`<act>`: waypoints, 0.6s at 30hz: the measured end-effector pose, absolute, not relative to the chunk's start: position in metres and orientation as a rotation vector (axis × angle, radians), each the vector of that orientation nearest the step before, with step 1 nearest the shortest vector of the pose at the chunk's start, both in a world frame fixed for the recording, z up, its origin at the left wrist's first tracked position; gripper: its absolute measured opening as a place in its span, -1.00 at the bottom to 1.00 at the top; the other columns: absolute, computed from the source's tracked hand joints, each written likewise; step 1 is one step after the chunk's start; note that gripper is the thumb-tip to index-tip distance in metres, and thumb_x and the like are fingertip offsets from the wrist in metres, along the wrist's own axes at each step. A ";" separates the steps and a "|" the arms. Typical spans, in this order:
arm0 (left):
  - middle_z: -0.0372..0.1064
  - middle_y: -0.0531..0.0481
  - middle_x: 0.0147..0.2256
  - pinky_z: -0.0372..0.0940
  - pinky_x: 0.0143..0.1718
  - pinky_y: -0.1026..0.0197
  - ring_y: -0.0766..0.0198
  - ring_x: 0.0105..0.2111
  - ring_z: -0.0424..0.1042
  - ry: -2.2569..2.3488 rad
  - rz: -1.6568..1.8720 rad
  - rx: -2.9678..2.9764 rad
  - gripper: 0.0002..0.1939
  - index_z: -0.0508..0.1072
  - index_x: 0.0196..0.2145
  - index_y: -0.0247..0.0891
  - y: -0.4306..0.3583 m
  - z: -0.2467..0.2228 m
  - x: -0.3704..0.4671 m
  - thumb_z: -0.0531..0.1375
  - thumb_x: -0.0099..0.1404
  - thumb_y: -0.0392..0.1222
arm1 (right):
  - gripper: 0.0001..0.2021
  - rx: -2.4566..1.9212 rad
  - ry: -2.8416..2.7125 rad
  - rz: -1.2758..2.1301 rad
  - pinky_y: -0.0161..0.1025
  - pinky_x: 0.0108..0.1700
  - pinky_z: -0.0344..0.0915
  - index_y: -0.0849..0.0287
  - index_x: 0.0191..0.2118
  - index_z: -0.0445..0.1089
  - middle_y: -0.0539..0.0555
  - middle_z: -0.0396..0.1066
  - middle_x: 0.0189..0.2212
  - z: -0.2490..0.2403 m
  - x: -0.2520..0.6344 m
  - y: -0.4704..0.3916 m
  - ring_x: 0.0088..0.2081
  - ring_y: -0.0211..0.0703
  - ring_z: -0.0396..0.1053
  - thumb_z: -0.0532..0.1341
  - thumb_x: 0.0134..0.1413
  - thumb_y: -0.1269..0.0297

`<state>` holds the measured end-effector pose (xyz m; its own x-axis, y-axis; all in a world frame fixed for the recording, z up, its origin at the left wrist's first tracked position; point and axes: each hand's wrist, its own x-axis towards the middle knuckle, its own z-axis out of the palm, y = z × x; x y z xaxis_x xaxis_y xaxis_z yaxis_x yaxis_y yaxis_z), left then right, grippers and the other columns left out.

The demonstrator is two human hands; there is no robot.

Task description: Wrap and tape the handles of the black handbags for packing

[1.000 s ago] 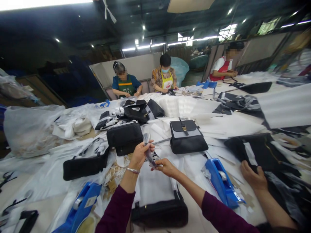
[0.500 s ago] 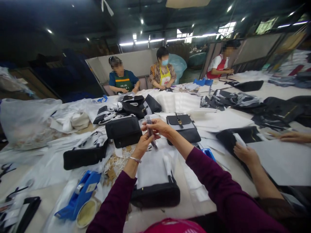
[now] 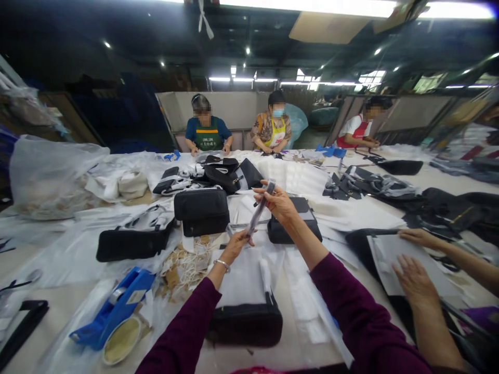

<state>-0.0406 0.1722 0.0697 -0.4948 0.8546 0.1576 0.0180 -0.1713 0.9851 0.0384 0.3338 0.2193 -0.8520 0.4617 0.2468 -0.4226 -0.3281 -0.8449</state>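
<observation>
Between my two hands, a dark strap in clear plastic wrap [image 3: 258, 214] is stretched at a slant above the table. My right hand [image 3: 279, 203] pinches its upper end, and my left hand [image 3: 236, 245] grips the lower end. Below them lies a black handbag [image 3: 245, 324] with a white sheet [image 3: 239, 278] over its upper part and a white-wrapped handle [image 3: 265, 275]. A black flap bag [image 3: 294, 226] sits behind my right forearm, which partly covers it. Another black bag [image 3: 200, 210] stands just beyond my left hand.
A blue tape dispenser [image 3: 117, 309] and a round tub [image 3: 121, 340] are at the left front. Strings and brown tags [image 3: 187, 262] lie beside the bag. At right, a co-worker's hands [image 3: 419, 280] press a white sheet [image 3: 390, 259]. Several people sit across the table.
My right hand has risen away from my left, drawing the strap out longer between them. The view has tilted up. At right, the co-worker's hands have moved onto the white sheet.
</observation>
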 end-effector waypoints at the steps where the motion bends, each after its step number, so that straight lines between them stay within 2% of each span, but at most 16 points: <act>1: 0.45 -0.02 -0.49 0.16 0.03 0.04 0.16 -0.31 0.41 1.485 1.739 1.035 -0.68 0.55 -0.17 -0.35 0.171 0.070 -0.043 0.20 0.22 -0.07 | -0.66 -0.033 -1.379 2.168 -0.08 -0.01 0.37 0.10 -0.14 0.45 0.05 0.55 -0.26 0.220 0.045 0.334 -0.28 -0.15 0.50 0.39 -0.13 0.35; 5: 0.51 -0.10 -0.37 0.18 0.03 0.03 0.09 -0.20 0.41 1.561 1.806 1.037 -0.78 0.58 -0.43 -0.31 0.167 0.069 -0.053 0.21 0.20 -0.12 | -0.93 0.136 -1.630 2.076 0.03 0.19 0.17 0.09 -0.35 0.54 0.07 0.54 -0.25 0.224 0.094 0.321 -0.08 -0.03 0.44 0.35 -0.04 0.30; 7: 0.53 -0.10 -0.30 0.17 0.05 0.02 0.08 -0.16 0.41 1.600 1.852 1.018 -0.84 0.59 -0.40 -0.28 0.165 0.065 -0.057 0.22 0.16 -0.19 | -0.86 0.281 -1.924 2.056 0.10 0.25 0.04 0.08 -0.38 0.57 0.12 0.49 -0.09 0.222 0.126 0.304 0.10 0.08 0.30 0.29 0.06 0.17; 9: 0.54 -0.07 -0.26 0.14 0.09 0.02 0.08 -0.12 0.39 1.637 1.910 0.977 -0.84 0.61 -0.35 -0.23 0.165 0.061 -0.059 0.23 0.11 -0.26 | -0.78 0.344 -2.352 1.926 0.11 0.30 -0.12 0.07 -0.33 0.59 0.12 0.25 0.19 0.213 0.156 0.284 0.26 0.13 0.06 0.23 0.14 0.11; 11: 0.54 -0.05 -0.26 0.11 0.13 0.03 0.11 -0.10 0.39 1.666 1.979 0.906 -0.80 0.61 -0.34 -0.21 0.167 0.056 -0.061 0.21 0.08 -0.31 | -0.76 0.274 -2.665 1.737 0.10 0.32 -0.24 0.04 -0.26 0.59 0.06 0.01 0.31 0.195 0.179 0.266 0.33 0.12 -0.13 0.19 0.18 0.11; 12: 0.54 -0.05 -0.25 0.11 0.13 0.04 0.12 -0.10 0.39 1.672 2.012 0.864 -0.78 0.61 -0.35 -0.22 0.169 0.054 -0.061 0.19 0.07 -0.33 | -0.75 0.193 -2.721 1.692 0.10 0.33 -0.25 0.03 -0.23 0.59 0.05 -0.04 0.33 0.182 0.187 0.258 0.34 0.10 -0.16 0.17 0.19 0.11; 13: 0.54 -0.06 -0.24 0.13 0.12 0.06 0.13 -0.10 0.39 1.672 2.043 0.818 -0.76 0.62 -0.34 -0.22 0.171 0.051 -0.061 0.18 0.06 -0.33 | -0.74 0.104 -2.710 1.703 0.09 0.32 -0.21 0.04 -0.24 0.59 0.06 -0.03 0.33 0.167 0.192 0.253 0.33 0.09 -0.16 0.16 0.20 0.11; 15: 0.53 -0.07 -0.20 0.18 0.07 0.11 0.16 -0.09 0.40 1.663 2.096 0.716 -0.71 0.61 -0.30 -0.24 0.175 0.047 -0.059 0.16 0.03 -0.34 | -0.74 -0.089 -2.544 1.855 0.07 0.27 -0.05 0.08 -0.35 0.60 0.13 0.13 0.25 0.138 0.195 0.248 0.28 0.10 0.01 0.19 0.16 0.12; 18: 0.52 -0.08 -0.18 0.26 -0.04 0.16 0.19 -0.13 0.43 1.644 2.149 0.540 -0.63 0.58 -0.20 -0.27 0.183 0.042 -0.059 0.16 0.00 -0.32 | -0.79 -0.341 -2.223 2.185 0.06 0.10 0.20 0.14 -0.55 0.55 0.19 0.44 -0.09 0.104 0.191 0.252 0.04 0.11 0.33 0.28 -0.01 0.17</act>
<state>-0.0589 0.1833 0.0421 -0.8539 0.5155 0.0718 -0.0655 -0.2432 0.9678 0.1914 0.2519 0.1041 -0.9764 0.1580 -0.1474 0.1502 0.0054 -0.9886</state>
